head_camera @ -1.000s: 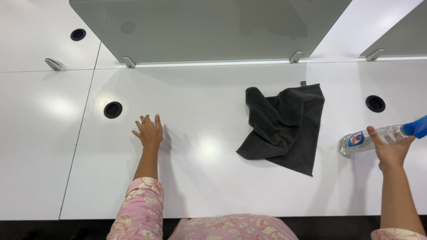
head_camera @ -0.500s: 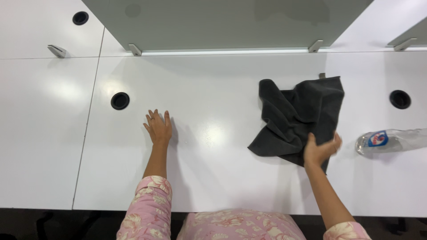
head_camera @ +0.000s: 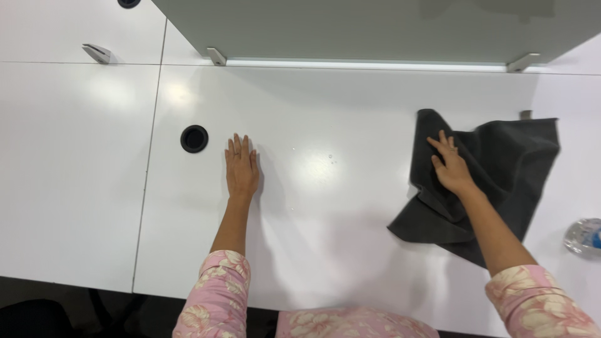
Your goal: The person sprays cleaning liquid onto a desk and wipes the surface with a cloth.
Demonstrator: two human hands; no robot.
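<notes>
A dark grey cloth lies rumpled on the white desk at the right. My right hand rests flat on the cloth's left part, fingers spread, pressing it to the desk. My left hand lies flat on the bare desk surface, fingers together, just right of a round black cable hole. A clear plastic spray bottle lies on its side at the right edge, apart from both hands.
A grey divider panel stands along the back of the desk on metal brackets. A seam separates this desk from the white one on the left. A few small droplets sit mid-desk.
My right hand let go of the spray bottle, moved left onto the grey cloth and now lies flat on it. My left hand has stayed flat on the desk.
</notes>
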